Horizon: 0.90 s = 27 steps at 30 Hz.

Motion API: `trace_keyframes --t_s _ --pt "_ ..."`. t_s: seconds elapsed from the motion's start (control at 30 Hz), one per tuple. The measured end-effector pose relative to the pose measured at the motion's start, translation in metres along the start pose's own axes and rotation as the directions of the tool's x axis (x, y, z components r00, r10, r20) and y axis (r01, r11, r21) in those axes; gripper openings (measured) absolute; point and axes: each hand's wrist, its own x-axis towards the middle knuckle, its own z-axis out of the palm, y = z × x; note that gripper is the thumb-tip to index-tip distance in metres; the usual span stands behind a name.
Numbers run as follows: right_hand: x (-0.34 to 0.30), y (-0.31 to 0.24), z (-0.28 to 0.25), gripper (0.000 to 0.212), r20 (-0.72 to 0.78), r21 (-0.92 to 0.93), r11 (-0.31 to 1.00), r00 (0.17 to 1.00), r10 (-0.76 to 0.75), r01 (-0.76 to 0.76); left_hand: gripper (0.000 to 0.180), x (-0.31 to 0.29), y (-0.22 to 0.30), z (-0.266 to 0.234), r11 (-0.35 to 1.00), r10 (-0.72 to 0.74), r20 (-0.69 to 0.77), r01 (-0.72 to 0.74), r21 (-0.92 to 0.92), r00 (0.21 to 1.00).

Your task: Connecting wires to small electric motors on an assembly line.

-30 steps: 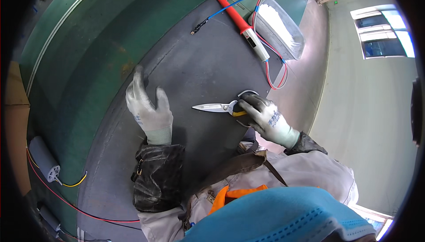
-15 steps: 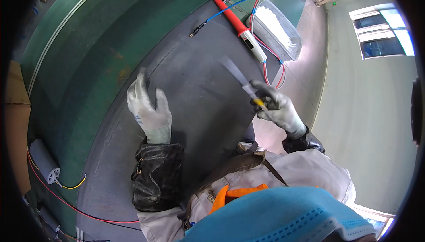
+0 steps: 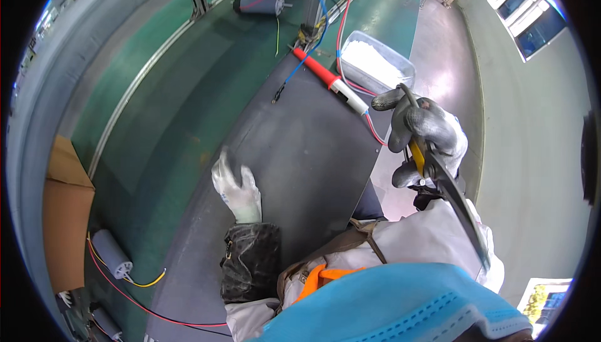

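My right hand [image 3: 426, 135], in a grey-coated glove, is raised off the table and grips the yellow handles of a pair of scissors [image 3: 447, 195]. The blades point down and back toward my body. My left hand [image 3: 236, 182], in a white glove, rests flat on the dark grey work mat [image 3: 300, 148] with its fingers slightly spread and nothing in it.
A red and white probe tool [image 3: 325, 79] with red and blue wires lies at the mat's far end beside a clear plastic tub [image 3: 379, 63]. A grey cylindrical motor [image 3: 258, 4] sits on the green belt. A cardboard box [image 3: 66, 217] and grey capacitors [image 3: 113, 262] lie at the left.
My right hand has lifted the scissors from the mat and swung them up to the right, blades now pointing back at me. The left hand stays on the mat.
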Motion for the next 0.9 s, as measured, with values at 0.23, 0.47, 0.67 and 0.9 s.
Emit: trace_keyframes --t_s 0.23,0.47,0.67,0.9 --pt "0.022 -0.038 -0.029 0.062 -0.079 -0.122 0.97 0.972 -0.223 0.212 0.055 0.001 0.01 -0.009 0.997 -0.046 0.021 0.047 -0.056 0.999" --pt "0.031 -0.056 -0.043 0.073 -0.014 -0.304 0.913 0.956 -0.292 0.274 0.056 0.0 0.005 -0.009 0.997 -0.029 -0.012 0.028 -0.068 0.999" --pt "0.039 -0.058 -0.041 0.07 -0.023 -0.279 0.863 0.896 -0.444 0.421 0.055 0.003 0.009 -0.008 0.996 -0.038 0.014 0.039 -0.079 0.999" --pt "0.047 -0.046 -0.024 0.07 -0.017 -0.277 0.882 0.916 -0.401 0.381 0.052 0.0 0.002 -0.013 0.992 -0.098 0.045 0.101 -0.076 0.994"
